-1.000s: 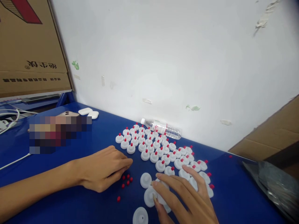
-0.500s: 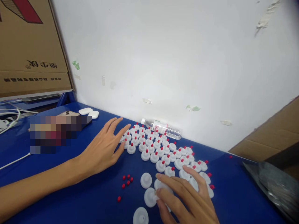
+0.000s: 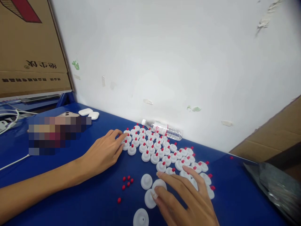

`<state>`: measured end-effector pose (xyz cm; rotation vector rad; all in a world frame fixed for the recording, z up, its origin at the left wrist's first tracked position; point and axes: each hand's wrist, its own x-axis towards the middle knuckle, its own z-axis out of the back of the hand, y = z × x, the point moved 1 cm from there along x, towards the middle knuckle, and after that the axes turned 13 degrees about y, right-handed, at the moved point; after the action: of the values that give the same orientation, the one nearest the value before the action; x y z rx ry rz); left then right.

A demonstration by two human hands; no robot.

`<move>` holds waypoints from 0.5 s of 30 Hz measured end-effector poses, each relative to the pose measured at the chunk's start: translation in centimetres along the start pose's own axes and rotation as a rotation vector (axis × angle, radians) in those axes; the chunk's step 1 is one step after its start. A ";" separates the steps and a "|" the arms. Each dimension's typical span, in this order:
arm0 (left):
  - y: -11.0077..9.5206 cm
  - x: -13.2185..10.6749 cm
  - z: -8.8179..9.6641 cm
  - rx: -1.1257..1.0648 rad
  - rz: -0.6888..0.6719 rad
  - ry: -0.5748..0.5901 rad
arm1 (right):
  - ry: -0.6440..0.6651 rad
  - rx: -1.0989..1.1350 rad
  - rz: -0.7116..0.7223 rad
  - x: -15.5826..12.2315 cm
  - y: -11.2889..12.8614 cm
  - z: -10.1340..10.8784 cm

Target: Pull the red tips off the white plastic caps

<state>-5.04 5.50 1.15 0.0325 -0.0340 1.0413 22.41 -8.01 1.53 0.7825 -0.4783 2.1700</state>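
Note:
White plastic nozzle caps with red tips [image 3: 145, 156] stand upright in a dense group on the blue table. My left hand [image 3: 107, 149] is at the group's left edge, its bent fingers against the outermost caps, thumb and index finger apart. Nearer me are white nozzle caps without red tips [image 3: 146, 181]. My right hand [image 3: 188, 197] reaches over them, thumb and index finger closed at the nozzle of one bare white nozzle cap [image 3: 150, 201]; its other fingers spread over the caps behind. Another bare cap [image 3: 141, 217] is at the front edge of view. Several loose red tips [image 3: 124, 187] lie to the left.
A clear plastic bottle [image 3: 166, 129] lies against the wall behind the caps. On the left are a phone [image 3: 70, 114], partly blurred out, a white earphone case [image 3: 94, 115], cables [image 3: 14, 163] and a large cardboard box [image 3: 30, 47]. A grey plastic bag [image 3: 275, 188] lies at right.
My left hand has lowered and curled its fingers in against the caps at the left edge. My right hand has shifted slightly left, staying at the bare caps.

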 end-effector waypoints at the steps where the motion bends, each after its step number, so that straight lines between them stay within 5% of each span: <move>1: -0.1 0.0 0.1 0.006 0.012 0.001 | -0.005 -0.001 0.000 0.0 0.0 0.0; 15: 0.2 -0.1 0.7 0.059 0.031 0.018 | 0.019 0.016 0.034 -0.1 0.3 -0.2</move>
<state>-5.27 5.45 1.79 0.0762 0.0128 1.0733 22.17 -8.12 1.31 0.7670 -0.4691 2.2134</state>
